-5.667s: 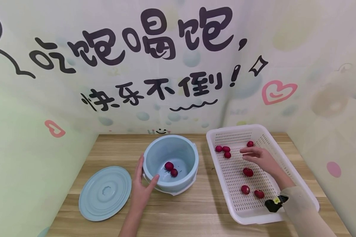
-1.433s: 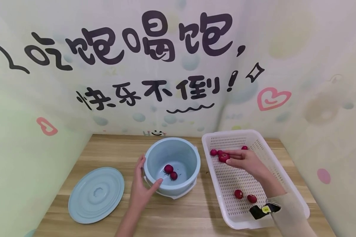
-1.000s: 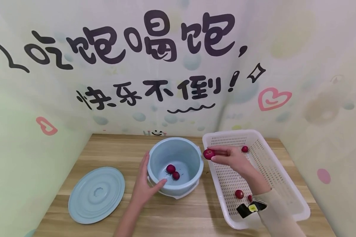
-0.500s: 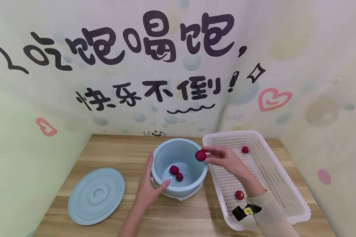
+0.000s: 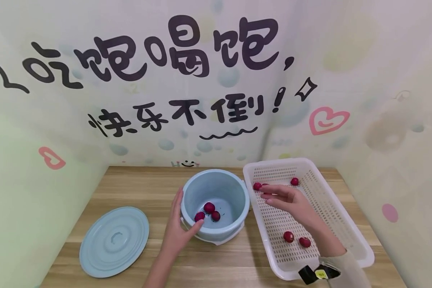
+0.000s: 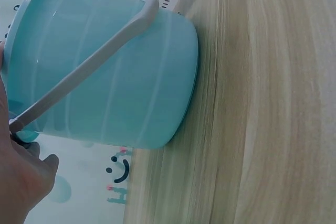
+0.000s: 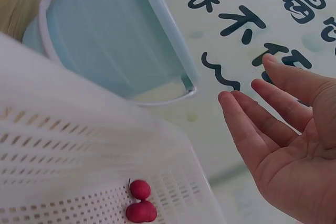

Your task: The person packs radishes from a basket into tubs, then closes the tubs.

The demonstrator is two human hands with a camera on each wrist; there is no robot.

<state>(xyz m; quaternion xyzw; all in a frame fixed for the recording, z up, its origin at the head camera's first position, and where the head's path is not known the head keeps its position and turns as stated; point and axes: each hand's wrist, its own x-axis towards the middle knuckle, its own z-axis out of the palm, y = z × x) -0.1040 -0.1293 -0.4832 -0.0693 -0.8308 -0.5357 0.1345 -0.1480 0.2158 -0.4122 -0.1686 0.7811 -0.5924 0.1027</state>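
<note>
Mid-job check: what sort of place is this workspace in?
Probably an indoor booth, though the building itself can't be told: pale, slogan-printed walls close in three sides of a wood-grain tabletop, where a blue bucket stands.

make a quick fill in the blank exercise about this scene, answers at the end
The left hand holds the bucket, in which ____ round red things show in the head view.
The right hand, above the white basket, holds ____.
In the head view, the lid lies to the ____ of the bucket.
Answers: three; nothing; left.
</note>
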